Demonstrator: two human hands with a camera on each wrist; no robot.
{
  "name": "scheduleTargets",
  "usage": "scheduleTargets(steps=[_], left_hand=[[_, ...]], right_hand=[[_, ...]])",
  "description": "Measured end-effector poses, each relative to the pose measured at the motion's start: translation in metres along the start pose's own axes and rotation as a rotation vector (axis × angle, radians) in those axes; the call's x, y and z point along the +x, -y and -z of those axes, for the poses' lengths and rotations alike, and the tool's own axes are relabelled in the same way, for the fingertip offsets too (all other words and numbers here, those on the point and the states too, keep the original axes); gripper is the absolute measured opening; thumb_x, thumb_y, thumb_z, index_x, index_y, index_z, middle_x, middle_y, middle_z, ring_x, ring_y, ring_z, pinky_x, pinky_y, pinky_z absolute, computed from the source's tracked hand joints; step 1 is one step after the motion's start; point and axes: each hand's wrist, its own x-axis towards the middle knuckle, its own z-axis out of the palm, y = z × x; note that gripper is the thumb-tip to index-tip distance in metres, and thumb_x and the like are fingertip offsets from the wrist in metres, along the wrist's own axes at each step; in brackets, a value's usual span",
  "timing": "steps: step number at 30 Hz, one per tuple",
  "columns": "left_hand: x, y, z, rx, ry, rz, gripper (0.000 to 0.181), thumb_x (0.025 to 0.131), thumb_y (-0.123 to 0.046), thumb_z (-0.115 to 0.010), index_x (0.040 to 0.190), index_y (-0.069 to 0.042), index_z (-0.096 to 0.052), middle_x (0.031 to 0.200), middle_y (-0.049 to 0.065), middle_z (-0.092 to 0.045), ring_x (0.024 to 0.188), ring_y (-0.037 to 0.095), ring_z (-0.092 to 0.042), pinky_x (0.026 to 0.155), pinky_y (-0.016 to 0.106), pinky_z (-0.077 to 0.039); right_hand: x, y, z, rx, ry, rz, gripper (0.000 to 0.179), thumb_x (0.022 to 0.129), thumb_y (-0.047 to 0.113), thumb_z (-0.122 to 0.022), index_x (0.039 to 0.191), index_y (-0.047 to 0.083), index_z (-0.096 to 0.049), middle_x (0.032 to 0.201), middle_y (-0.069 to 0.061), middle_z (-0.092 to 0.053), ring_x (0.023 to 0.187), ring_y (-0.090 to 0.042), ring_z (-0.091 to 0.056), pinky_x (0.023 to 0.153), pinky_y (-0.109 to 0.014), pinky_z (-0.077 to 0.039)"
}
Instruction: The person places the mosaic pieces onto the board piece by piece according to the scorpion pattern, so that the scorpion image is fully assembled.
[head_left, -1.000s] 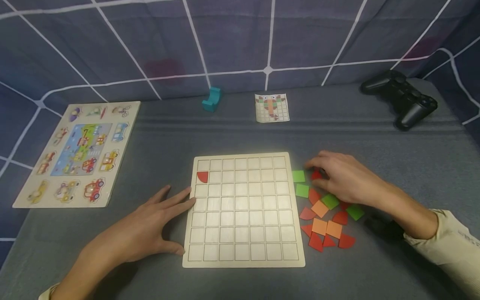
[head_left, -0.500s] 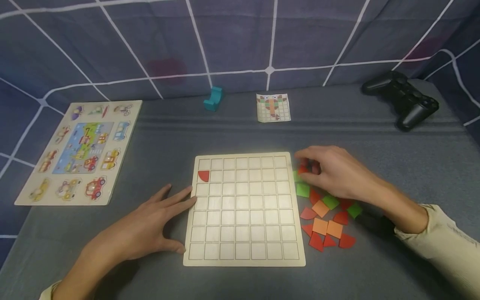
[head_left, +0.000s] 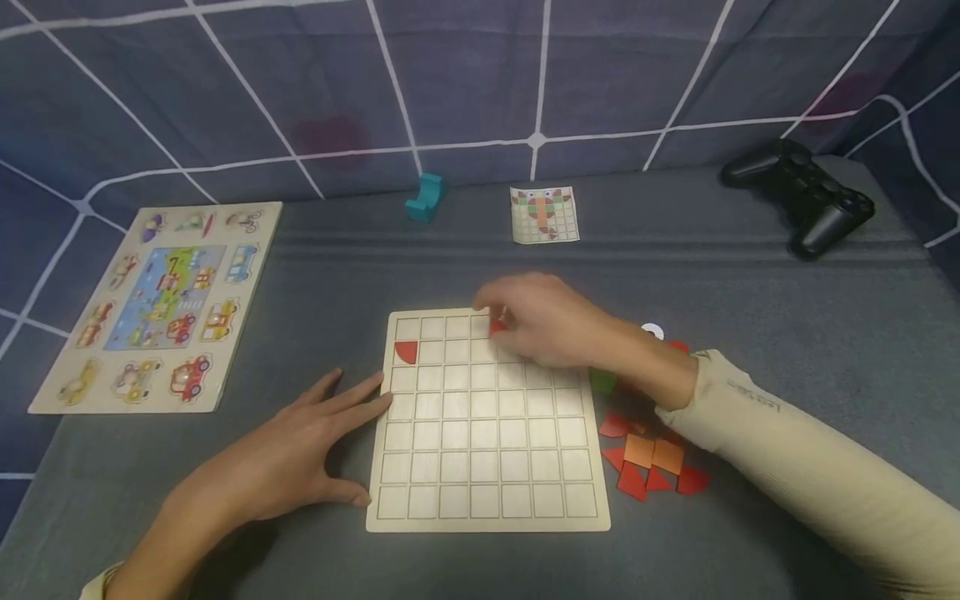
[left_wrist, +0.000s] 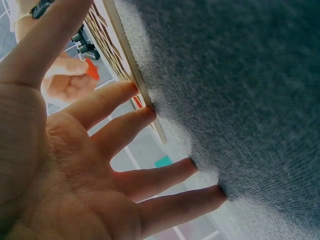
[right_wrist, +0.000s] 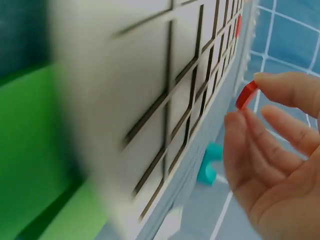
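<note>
A pale wooden grid board (head_left: pixel 483 442) lies in the middle, with a red quarter-circle tile (head_left: pixel 406 352) set in a cell near its upper left. My left hand (head_left: pixel 288 454) rests beside the board's left edge, fingers spread and straight, two fingertips touching the rim in the left wrist view. Above the upper part of the board, my right hand (head_left: pixel 551 321) pinches a red tile (right_wrist: pixel 246 95) between thumb and fingers. Right of the board lie several loose tiles: orange squares (head_left: pixel 638 451), red pieces (head_left: pixel 692 479) and a green square (head_left: pixel 602 381), partly covered by the right forearm.
A small printed pattern card (head_left: pixel 544 215) lies behind the board, with a teal curved block (head_left: pixel 425 198) left of it. At the back right is a black game controller (head_left: pixel 798 198). A vehicle puzzle board (head_left: pixel 161 308) lies at left. A white ring-like piece (head_left: pixel 652 331) shows beyond the forearm.
My right hand has moved left from the loose tiles to over the board's upper part, carrying a red tile. A white ring-like piece has come into view. The left hand stays put.
</note>
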Motion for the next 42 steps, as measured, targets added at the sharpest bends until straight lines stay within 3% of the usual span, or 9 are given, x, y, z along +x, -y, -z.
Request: scheduleTargets(steps=[6, 14, 20, 27, 34, 42], left_hand=[[-0.003, 0.001, -0.001, 0.005, -0.028, -0.025, 0.102, 0.062, -0.062, -0.084, 0.148, -0.022, -0.048, 0.159, 0.000, -0.031, 0.140, 0.053, -0.020, 0.096, 0.072, -0.033], [-0.004, 0.000, -0.001, 0.000, -0.033, -0.023, 0.102, 0.062, -0.062, -0.084, 0.149, -0.023, -0.047, 0.159, -0.002, -0.030, 0.141, 0.052, -0.020, 0.098, 0.071, -0.032], [-0.003, 0.001, -0.001, -0.004, -0.029, -0.016, 0.103, 0.062, -0.063, -0.084, 0.149, -0.024, -0.047, 0.159, -0.002, -0.031, 0.141, 0.052, -0.020, 0.098, 0.071, -0.033], [-0.003, 0.002, -0.001, 0.001, -0.034, -0.019, 0.103, 0.062, -0.063, -0.084, 0.149, -0.025, -0.046, 0.159, -0.003, -0.031, 0.141, 0.051, -0.021, 0.097, 0.070, -0.034], [-0.003, 0.002, -0.001, 0.003, -0.028, -0.016, 0.103, 0.061, -0.062, -0.084, 0.149, -0.025, -0.046, 0.159, -0.002, -0.030, 0.141, 0.051, -0.020, 0.097, 0.070, -0.034], [-0.001, 0.002, -0.001, 0.001, -0.016, -0.009, 0.104, 0.060, -0.063, -0.085, 0.149, -0.025, -0.047, 0.160, -0.002, -0.030, 0.141, 0.053, -0.019, 0.097, 0.070, -0.034]], right_hand=[[0.035, 0.020, -0.014, -0.074, 0.079, 0.126, 0.037, 0.087, 0.004, -0.063, 0.125, 0.007, -0.064, 0.098, -0.001, -0.061, 0.087, -0.016, -0.056, 0.082, -0.031, -0.047], [0.058, 0.029, -0.024, -0.140, 0.096, 0.132, 0.040, 0.086, 0.000, -0.060, 0.125, 0.009, -0.064, 0.110, 0.000, -0.063, 0.100, -0.014, -0.056, 0.091, -0.030, -0.045], [0.066, 0.029, -0.029, -0.147, 0.114, 0.124, 0.039, 0.085, -0.003, -0.059, 0.121, 0.007, -0.066, 0.114, -0.002, -0.064, 0.110, -0.017, -0.058, 0.097, -0.033, -0.045], [0.071, 0.027, -0.033, -0.140, 0.123, 0.122, 0.028, 0.086, 0.001, -0.064, 0.114, 0.006, -0.067, 0.107, -0.004, -0.065, 0.103, -0.018, -0.058, 0.094, -0.033, -0.046], [0.071, 0.023, -0.033, -0.087, 0.151, 0.083, 0.041, 0.082, -0.007, -0.059, 0.119, 0.007, -0.068, 0.112, -0.003, -0.065, 0.105, -0.016, -0.058, 0.093, -0.030, -0.046], [0.070, 0.026, -0.031, -0.083, 0.156, 0.073, 0.041, 0.083, -0.011, -0.055, 0.117, 0.007, -0.069, 0.110, -0.002, -0.065, 0.104, -0.016, -0.058, 0.093, -0.030, -0.046]])
